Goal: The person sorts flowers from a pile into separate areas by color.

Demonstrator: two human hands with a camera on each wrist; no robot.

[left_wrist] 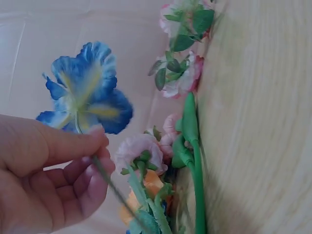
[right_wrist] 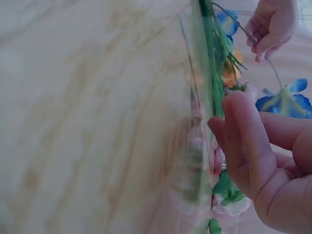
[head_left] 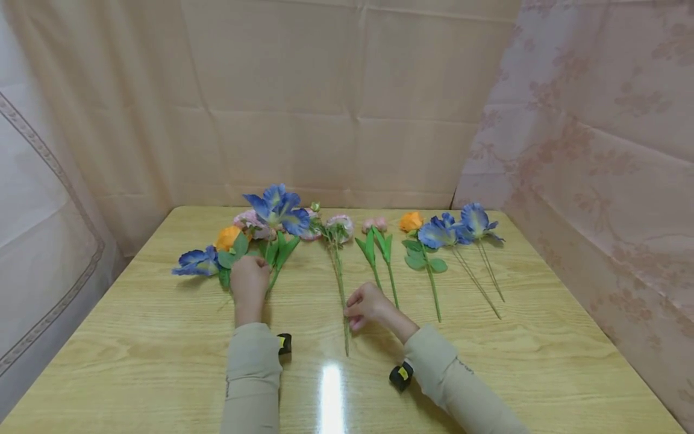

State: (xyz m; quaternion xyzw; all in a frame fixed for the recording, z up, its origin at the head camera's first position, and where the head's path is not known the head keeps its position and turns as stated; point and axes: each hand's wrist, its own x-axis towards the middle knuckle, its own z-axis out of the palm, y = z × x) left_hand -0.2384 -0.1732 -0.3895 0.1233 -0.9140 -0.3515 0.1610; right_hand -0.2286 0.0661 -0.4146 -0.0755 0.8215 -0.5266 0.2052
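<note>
Left hand [head_left: 250, 286] pinches a ruffled blue-yellow artificial iris [head_left: 276, 210] by its stem [left_wrist: 120, 195], held near a round orange artificial rose [head_left: 228, 237]; snagging leaves [head_left: 241, 244] could drag it. Right hand [head_left: 368, 306] half-curled at slim green stalk [head_left: 341, 278], grip unclear.

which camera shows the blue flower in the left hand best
The left wrist view: the blue flower is close up, its stem pinched by the left hand. The head view shows its petals, but smaller; the right wrist view crops it at the edge.
</note>
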